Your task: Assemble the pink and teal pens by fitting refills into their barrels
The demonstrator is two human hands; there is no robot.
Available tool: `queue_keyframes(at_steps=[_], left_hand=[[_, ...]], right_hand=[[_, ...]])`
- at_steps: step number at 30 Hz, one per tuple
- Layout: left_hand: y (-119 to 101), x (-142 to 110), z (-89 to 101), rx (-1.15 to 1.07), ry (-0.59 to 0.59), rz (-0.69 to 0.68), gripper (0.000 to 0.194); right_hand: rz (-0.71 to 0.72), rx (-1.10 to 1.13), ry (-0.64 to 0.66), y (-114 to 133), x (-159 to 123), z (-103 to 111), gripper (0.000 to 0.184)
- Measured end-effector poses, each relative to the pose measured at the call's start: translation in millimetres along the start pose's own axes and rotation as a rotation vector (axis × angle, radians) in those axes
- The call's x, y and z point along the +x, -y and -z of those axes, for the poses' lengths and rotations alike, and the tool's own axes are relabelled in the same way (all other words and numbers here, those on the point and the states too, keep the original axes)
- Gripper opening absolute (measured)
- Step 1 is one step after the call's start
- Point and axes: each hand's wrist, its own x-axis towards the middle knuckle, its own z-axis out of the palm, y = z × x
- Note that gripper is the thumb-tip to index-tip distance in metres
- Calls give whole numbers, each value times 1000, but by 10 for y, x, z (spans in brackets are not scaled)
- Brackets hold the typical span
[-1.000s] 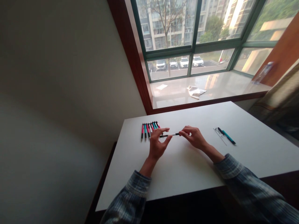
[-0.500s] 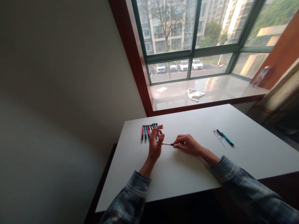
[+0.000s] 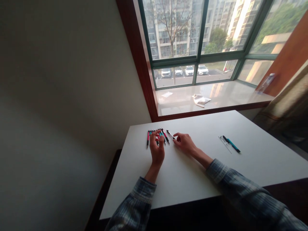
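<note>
My right hand (image 3: pixel 184 143) pinches the lower, dark end of a white-and-black pen (image 3: pixel 170 133), which points away from me at a slant. Just left of that pen, several click pens with red, teal and dark barrels lie side by side in a row, a red pen (image 3: pixel 166 136) at its right end and another red pen (image 3: pixel 147 138) at its left end. My left hand (image 3: pixel 157 150) is over the row with thumb and fingers curved and apart, holding nothing I can see. It hides the middle pens in part.
On the right of the white table (image 3: pixel 192 179) lie a teal pen barrel (image 3: pixel 234 145), a small black piece (image 3: pixel 225 139) and a thin clear refill-like stick (image 3: pixel 225 144). Behind, the window sill holds a crumpled white cloth (image 3: pixel 201 100) and a plastic bottle (image 3: pixel 266 84). A wall stands at left.
My right hand has moved left and away from me, and the white-and-black pen has turned from crosswise to pointing away, beside the row. My left hand has shifted slightly left, off the pen.
</note>
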Motion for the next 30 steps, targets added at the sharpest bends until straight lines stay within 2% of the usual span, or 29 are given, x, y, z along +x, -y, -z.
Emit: queue_keyframes(at_steps=[4, 8, 12, 15, 18, 21, 26, 28, 30], left_hand=[[34, -21, -13, 16, 20, -16, 23], [57, -31, -8, 33, 32, -7, 23], [45, -40, -11, 30, 33, -8, 23], [23, -41, -18, 21, 45, -14, 22], [12, -33, -22, 13, 63, -5, 22], [20, -22, -29, 5, 79, 7, 23], [27, -20, -53, 3, 116, 9, 23], [22, -25, -64, 6, 140, 12, 23], [21, -29, -73, 19, 154, 9, 23]], right_hand=[[-15, -76, 10, 156, 188, -181, 30], [1, -77, 27, 209, 275, -276, 27], [36, -52, 50, 184, 264, -230, 26], [120, 26, 56, 115, 189, -67, 28], [268, 57, 80, -42, 34, 259, 40], [338, -20, 88, -334, -199, 773, 54], [199, -187, 43, -1055, -606, 1798, 60], [141, -251, 65, -1327, -713, 2105, 66], [102, -287, 106, -1528, -774, 2291, 70]])
